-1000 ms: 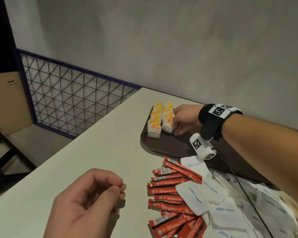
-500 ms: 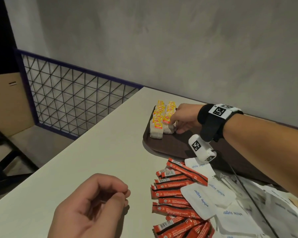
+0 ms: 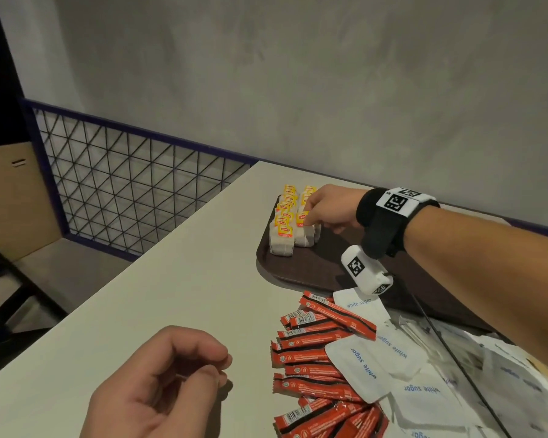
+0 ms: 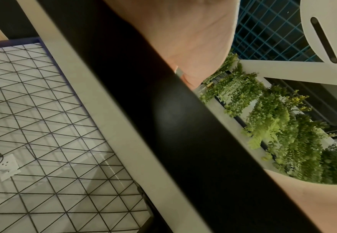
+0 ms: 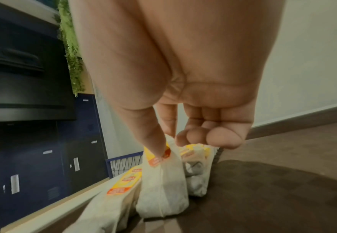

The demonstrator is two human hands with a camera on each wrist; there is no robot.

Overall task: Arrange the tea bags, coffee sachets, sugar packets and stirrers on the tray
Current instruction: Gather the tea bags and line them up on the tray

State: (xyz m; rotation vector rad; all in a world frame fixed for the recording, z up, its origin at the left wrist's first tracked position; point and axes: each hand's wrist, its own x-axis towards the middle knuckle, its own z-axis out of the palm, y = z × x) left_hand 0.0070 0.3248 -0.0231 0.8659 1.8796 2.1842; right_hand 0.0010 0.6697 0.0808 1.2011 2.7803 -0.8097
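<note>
The right hand (image 3: 331,205) pinches a tea bag (image 5: 163,181) on the tray (image 3: 314,263), while the left hand (image 3: 159,387) rests loosely curled, holding nothing.

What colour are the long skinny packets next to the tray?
The long thin coffee sachets are red with a dark stripe, clearest in the head view.

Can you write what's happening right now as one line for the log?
right hand: pinching front tea bag in its row | tray: tea bags only | left hand: idle on table | coffee sachets: off tray
</note>
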